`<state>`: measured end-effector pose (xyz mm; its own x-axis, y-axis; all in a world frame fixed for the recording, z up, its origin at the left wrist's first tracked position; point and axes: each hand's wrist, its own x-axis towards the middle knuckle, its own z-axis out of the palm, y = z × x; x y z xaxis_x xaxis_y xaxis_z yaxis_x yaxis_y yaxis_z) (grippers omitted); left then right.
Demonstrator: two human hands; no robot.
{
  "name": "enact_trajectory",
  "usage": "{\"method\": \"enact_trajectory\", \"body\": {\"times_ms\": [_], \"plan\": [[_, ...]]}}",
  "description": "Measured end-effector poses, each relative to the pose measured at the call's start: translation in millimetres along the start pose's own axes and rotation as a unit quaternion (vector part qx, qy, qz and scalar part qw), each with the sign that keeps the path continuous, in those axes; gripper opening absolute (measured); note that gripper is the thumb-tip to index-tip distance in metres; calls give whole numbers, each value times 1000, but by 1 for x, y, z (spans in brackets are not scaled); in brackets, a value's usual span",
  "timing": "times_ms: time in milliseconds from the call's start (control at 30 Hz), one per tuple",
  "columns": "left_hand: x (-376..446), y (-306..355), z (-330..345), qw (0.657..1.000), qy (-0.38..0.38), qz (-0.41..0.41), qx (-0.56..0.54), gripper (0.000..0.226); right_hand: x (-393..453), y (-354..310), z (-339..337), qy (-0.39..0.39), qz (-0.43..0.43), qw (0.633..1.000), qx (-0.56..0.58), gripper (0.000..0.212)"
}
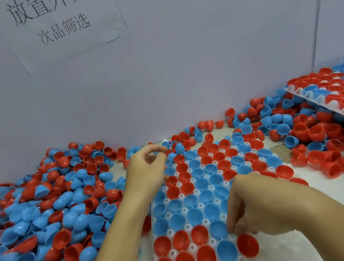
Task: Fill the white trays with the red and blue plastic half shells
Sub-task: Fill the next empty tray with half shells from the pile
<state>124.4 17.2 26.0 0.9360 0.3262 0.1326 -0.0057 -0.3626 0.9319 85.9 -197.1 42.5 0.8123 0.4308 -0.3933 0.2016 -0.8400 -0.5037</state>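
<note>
Glossy half shells (46,210) heaped round a dimpled white tray (198,208).
Left hand (147,168) hovers loosely curled, holding nothing; right hand (251,205) fingertips curl onto the nearly full tray, grip unclear.

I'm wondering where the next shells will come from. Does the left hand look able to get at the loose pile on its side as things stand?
Probably yes. The left hand is raised at the far left edge of the white tray, and the loose pile of shells lies right beside it with nothing between. The right hand is busy on the tray.
</note>
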Motion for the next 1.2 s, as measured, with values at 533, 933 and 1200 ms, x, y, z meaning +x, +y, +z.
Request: {"method": "enact_trajectory", "body": {"times_ms": [533,933,1200], "plan": [[130,-20,48,864,-176,69,467,28,1,17,-9,59,-57,993,81,11],[150,-10,91,854,-245,-79,452,107,9,21,-7,112,-86,985,99,9],[156,-6,157,850,-263,20,455,81,16,20,-5,110,-96,985,93,12]]}}
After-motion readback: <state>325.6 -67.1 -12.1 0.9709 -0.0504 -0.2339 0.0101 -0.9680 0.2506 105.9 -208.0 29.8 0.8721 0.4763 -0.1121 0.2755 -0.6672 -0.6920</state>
